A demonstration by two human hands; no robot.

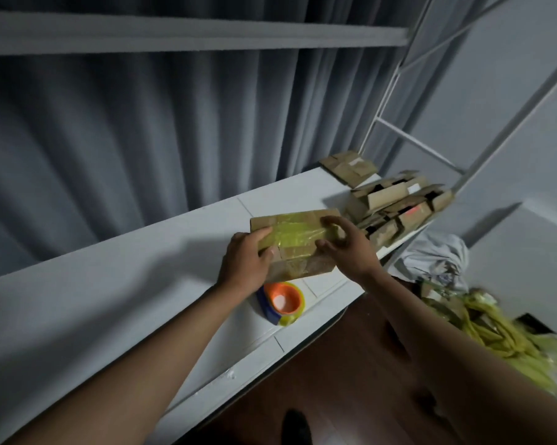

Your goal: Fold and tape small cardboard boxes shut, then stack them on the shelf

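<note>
A small cardboard box (298, 242) wrapped with yellowish clear tape sits on the white shelf board (110, 284). My left hand (246, 261) grips its near left corner, thumb on top. At the box's right end, my right hand (344, 244) has its fingers curled over the taped top. A tape roll (282, 301) with an orange core and blue-yellow dispenser lies on the shelf just in front of the box, below my left wrist. A pile of several other cardboard boxes (396, 203) lies at the right end of the shelf.
A grey curtain (142, 139) hangs behind the shelf, and an upper shelf board (174, 33) runs overhead. The white frame (408, 139) stands at the right. On the dark floor at the right lie a white cloth (434, 258) and yellow scraps (501, 335).
</note>
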